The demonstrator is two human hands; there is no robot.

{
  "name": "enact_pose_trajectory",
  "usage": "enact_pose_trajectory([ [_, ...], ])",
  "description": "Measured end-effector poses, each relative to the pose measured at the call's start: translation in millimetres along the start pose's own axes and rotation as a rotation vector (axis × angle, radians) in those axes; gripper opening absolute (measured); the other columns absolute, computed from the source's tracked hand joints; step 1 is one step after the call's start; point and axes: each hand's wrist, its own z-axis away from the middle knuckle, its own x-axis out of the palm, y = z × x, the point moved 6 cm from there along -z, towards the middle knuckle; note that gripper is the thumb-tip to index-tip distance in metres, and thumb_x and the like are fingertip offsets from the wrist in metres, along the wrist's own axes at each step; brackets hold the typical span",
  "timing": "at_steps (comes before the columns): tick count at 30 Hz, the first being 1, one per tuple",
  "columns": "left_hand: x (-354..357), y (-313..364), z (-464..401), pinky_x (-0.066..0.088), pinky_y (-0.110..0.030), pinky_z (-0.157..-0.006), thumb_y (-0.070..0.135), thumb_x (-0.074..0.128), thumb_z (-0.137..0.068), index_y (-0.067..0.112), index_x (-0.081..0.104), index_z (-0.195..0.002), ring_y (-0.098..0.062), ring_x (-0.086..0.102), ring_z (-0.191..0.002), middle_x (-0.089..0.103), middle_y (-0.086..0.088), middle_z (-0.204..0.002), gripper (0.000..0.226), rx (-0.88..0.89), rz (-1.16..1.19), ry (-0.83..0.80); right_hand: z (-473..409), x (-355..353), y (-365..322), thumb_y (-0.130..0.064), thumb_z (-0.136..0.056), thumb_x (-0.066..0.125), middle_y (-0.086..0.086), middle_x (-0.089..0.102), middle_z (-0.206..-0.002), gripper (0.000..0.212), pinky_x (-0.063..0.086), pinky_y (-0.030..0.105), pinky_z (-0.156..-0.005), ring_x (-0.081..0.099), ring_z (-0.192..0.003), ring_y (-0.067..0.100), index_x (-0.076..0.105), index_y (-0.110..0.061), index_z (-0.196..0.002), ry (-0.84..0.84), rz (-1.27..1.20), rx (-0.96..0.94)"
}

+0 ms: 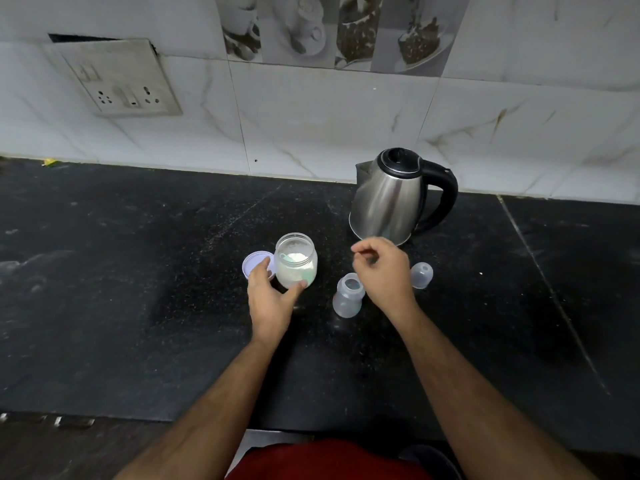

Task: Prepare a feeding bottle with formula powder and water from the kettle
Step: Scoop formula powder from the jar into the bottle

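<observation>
- An open glass jar point(296, 259) of pale formula powder is seen standing upright on the black counter point(138, 271), just left of the frame's centre; a green scoop point(290, 258) lies inside on the powder.
- The jar is cupped by the left hand point(270, 299) from its 6 o'clock side, thumb and fingers spread round the lower wall and touching the glass.
- A white lid point(254, 263) is laid flat on the counter at the jar's 9 o'clock, touching or just beside it and partly covered by the left fingers.
- The feeding bottle point(348, 296) is stood open-necked on the counter at the jar's 4 o'clock, near but apart from it.
- The right hand point(384, 271) is held above the counter just past the bottle's 1 o'clock, fingers curled and thumb and forefinger pressed together; whether anything is pinched cannot be told.
- A clear bottle cap point(422, 274) is seen lying at the right hand's 3 o'clock.
- A steel kettle point(394, 199) with a black lid and handle is stood at the bottle's 12 o'clock, close to the tiled wall point(329, 123), spout to 9 o'clock.
</observation>
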Motion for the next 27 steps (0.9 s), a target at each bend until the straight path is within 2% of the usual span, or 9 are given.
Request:
enact_pose_trajectory([
  [2,7.5,4.9,-11.3,0.042,-0.025,-0.090,0.025,0.091,-0.062,0.019,0.047,-0.126,-0.005,0.054,-0.104,0.051,0.021,-0.107,0.078,0.005,0.001,-0.070,-15.1,12.2,-18.0,-0.003,-0.082,0.064,-0.008,0.064,-0.074,0.016,0.052,0.026,-0.071,0.059,-0.067,0.006,0.074,-0.014,-0.089,-0.106,0.045,-0.067],
  [3,11.8,3.4,-18.8,0.043,-0.028,-0.097,0.033,0.093,-0.055,0.016,0.045,-0.131,-0.008,0.055,-0.112,0.055,0.017,-0.116,0.091,-0.002,-0.020,-0.098,-21.9,20.8,-24.7,-0.005,-0.083,0.064,-0.012,0.061,-0.071,0.016,0.051,0.026,-0.069,0.057,-0.064,0.004,0.074,-0.015,-0.090,-0.186,0.078,-0.081],
  [6,27.2,-13.2,-42.1,0.046,-0.041,-0.106,0.057,0.089,-0.038,0.023,0.038,-0.140,-0.016,0.053,-0.127,0.058,0.005,-0.133,0.120,-0.020,-0.079,-0.152,-37.9,46.8,-38.4,-0.009,-0.085,0.061,-0.014,0.065,-0.077,0.019,0.054,0.030,-0.073,0.060,-0.070,0.005,0.076,-0.019,-0.091,-0.372,0.210,-0.141],
  [8,32.2,-17.1,-50.1,0.050,-0.041,-0.100,0.057,0.091,-0.036,0.029,0.042,-0.135,-0.015,0.058,-0.120,0.062,0.008,-0.126,0.113,-0.016,-0.080,-0.172,-45.0,62.6,-42.4,-0.010,-0.086,0.058,-0.008,0.073,-0.090,0.021,0.056,0.036,-0.078,0.065,-0.082,0.011,0.076,-0.021,-0.093,-0.452,0.301,-0.181],
  [11,28.2,6.8,-43.0,0.053,-0.030,-0.092,0.029,0.093,-0.050,0.034,0.050,-0.121,-0.003,0.062,-0.105,0.066,0.014,-0.112,0.083,0.037,0.029,-0.207,-53.6,83.5,-43.0,-0.010,-0.087,0.054,-0.006,0.073,-0.098,0.027,0.056,0.040,-0.080,0.065,-0.088,0.016,0.075,-0.024,-0.094,-0.566,0.442,-0.204],
  [13,30.9,11.5,-42.8,0.054,-0.022,-0.087,0.014,0.090,-0.058,0.032,0.052,-0.120,0.004,0.063,-0.100,0.066,0.015,-0.109,0.075,0.068,0.066,-0.263,-58.9,92.6,-44.3,-0.008,-0.088,0.051,-0.004,0.072,-0.104,0.032,0.056,0.040,-0.080,0.064,-0.091,0.018,0.074,-0.026,-0.100,-0.639,0.552,-0.222],
  [17,35.0,14.8,-43.2,0.053,-0.034,-0.096,0.020,0.089,-0.059,0.034,0.049,-0.127,0.000,0.063,-0.107,0.065,0.016,-0.116,0.080,0.145,-0.009,-0.385,-55.3,103.6,-50.2,-0.016,-0.094,0.048,0.001,0.066,-0.116,0.036,0.047,0.035,-0.072,0.062,-0.095,0.023,0.067,-0.026,-0.123,-0.842,0.911,-0.356],
  [23,41.0,30.3,-49.0,0.050,-0.038,-0.098,0.015,0.089,-0.058,0.030,0.049,-0.128,-0.004,0.060,-0.110,0.062,0.013,-0.120,0.083,0.253,-0.119,-0.526,-39.1,112.3,-45.8,-0.017,-0.095,0.055,0.003,0.066,-0.114,0.020,0.043,0.033,-0.073,0.064,-0.107,0.024,0.067,-0.011,-0.110,-1.012,1.221,-0.397],
  [27,41.9,29.3,-54.4,0.049,-0.038,-0.101,0.016,0.091,-0.057,0.033,0.046,-0.133,-0.005,0.059,-0.114,0.061,0.014,-0.122,0.090,0.256,-0.161,-0.577,-39.7,117.6,-45.9,-0.019,-0.098,0.052,0.001,0.063,-0.127,0.026,0.042,0.031,-0.081,0.059,-0.120,0.021,0.063,-0.011,-0.121,-1.010,1.269,-0.303],
])
